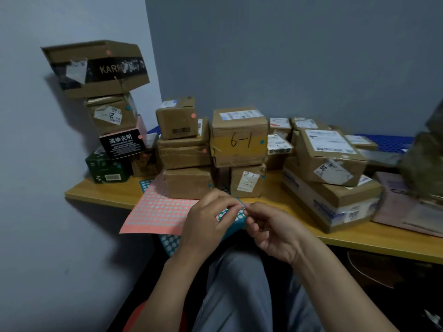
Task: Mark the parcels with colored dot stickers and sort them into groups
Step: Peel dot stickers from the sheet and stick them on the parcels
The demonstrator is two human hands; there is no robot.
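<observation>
Two hands together at worktop (100, 194) front | left hand (211, 219) grips teal sticker sheet (237, 222) | right hand (271, 231) pinches its top edge | step: peeling, seemingly | next: stick onto right-side parcel (330, 161)

Small parcel-sorting corner, back-room style.
Taped brown cardboard parcels with white shipping labels (239, 137) pile up across the middle of the frame on a yellow wooden tabletop (359, 238), a blue plastic grid panel (395, 141) behind at right, and bare grey-blue walls (287, 56) meeting at upper left.
</observation>
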